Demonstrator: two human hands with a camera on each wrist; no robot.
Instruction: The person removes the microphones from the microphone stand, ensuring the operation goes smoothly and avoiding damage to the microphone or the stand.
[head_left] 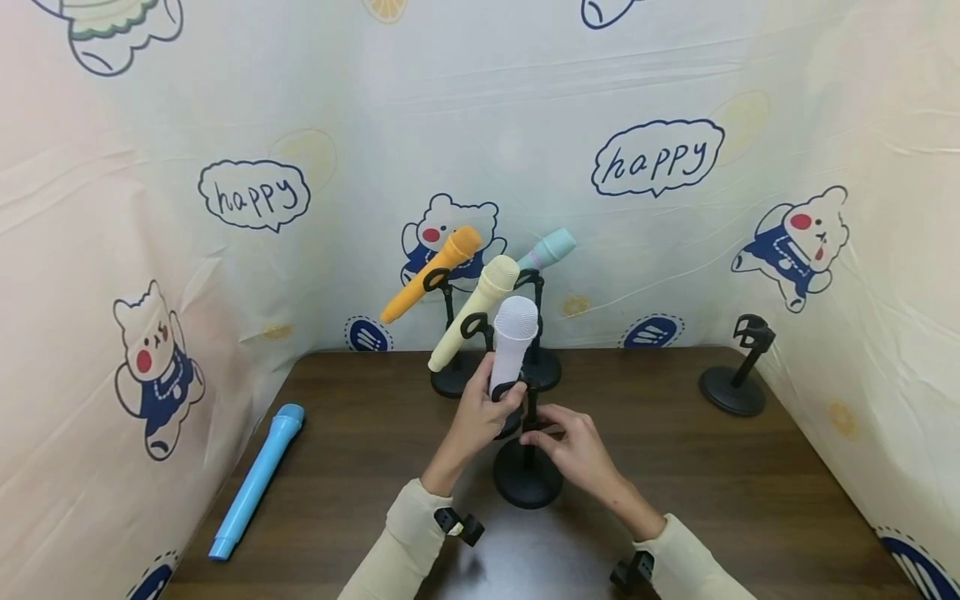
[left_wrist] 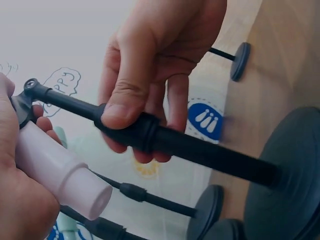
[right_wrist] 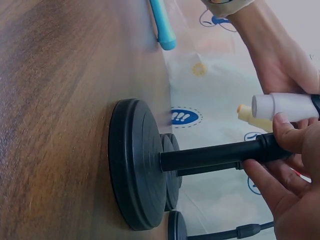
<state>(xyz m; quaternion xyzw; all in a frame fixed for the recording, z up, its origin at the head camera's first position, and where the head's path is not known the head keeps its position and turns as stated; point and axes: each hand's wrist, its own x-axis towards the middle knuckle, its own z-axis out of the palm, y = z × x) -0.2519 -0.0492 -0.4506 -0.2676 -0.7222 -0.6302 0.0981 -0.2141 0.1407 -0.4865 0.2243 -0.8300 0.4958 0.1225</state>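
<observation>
My left hand [head_left: 474, 417] grips a pale lilac microphone [head_left: 514, 333], which sits tilted in the black clip atop a microphone stand [head_left: 528, 479]. In the left wrist view, the microphone's plain tail end [left_wrist: 87, 192] points away from the holding palm. Thumb and fingers of my right hand [head_left: 577, 442] pinch the thick collar [left_wrist: 132, 131] partway up the stand's pole. The round black base [right_wrist: 134, 165] stands on the table in the right wrist view. Close behind, a cream microphone [head_left: 474, 312] leans in a second stand, its base partly hidden by my left hand.
Farther back, stands hold an orange microphone [head_left: 431, 275] and a mint-green microphone [head_left: 551, 248]. A blue microphone [head_left: 258, 483] lies on the brown table [head_left: 360, 467] at the left. One stand with a bare clip [head_left: 735, 387] is at the right rear. Printed cloth [head_left: 480, 100] hangs behind.
</observation>
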